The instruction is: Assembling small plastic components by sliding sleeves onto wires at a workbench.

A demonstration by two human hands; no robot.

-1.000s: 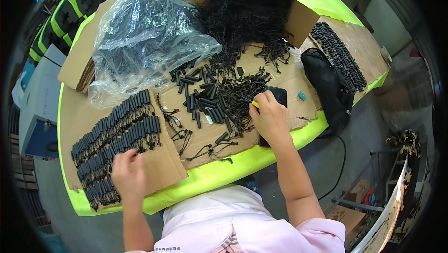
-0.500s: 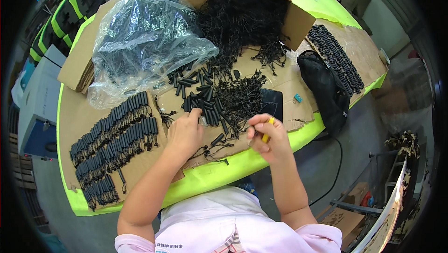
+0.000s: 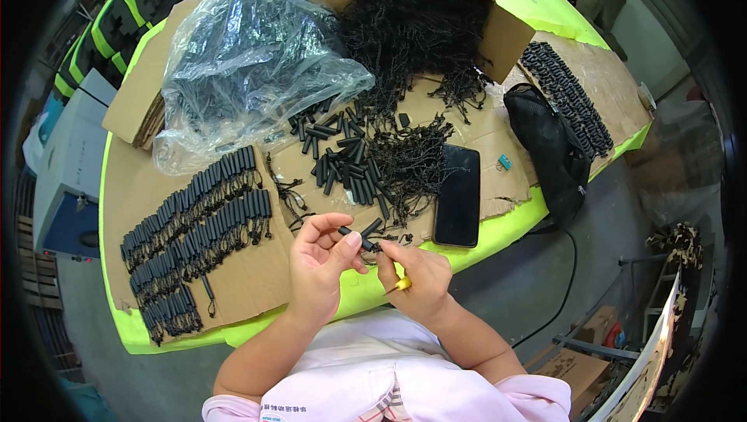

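My left hand [image 3: 319,266] is closed, with thumb and fingers pinching a short black tube [image 3: 350,233]. Close against it, my right hand [image 3: 420,278] is closed around a tool with a yellow handle [image 3: 403,283] and a thin pointed end. The right fingertips also meet at the tube's near end, where a bit of dark cord shows; how it is gripped is partly hidden. Beyond my hands lies a loose heap of black tubes [image 3: 346,165]. Beside that heap is a tangle of knotted black cords [image 3: 412,161].
Rows of tubes with cord loops [image 3: 198,223] lie on cardboard at left. Behind are a clear plastic bag [image 3: 249,56] and an open carton of cords [image 3: 513,40]. Rightward are a black phone [image 3: 457,196], a teal clip [image 3: 505,162], a black mesh pouch [image 3: 545,149] and dark bundled pieces [image 3: 568,95].
My left hand has come nearer from the heap with a black tube. My right hand has moved left and nearer to meet it, uncovering the phone.
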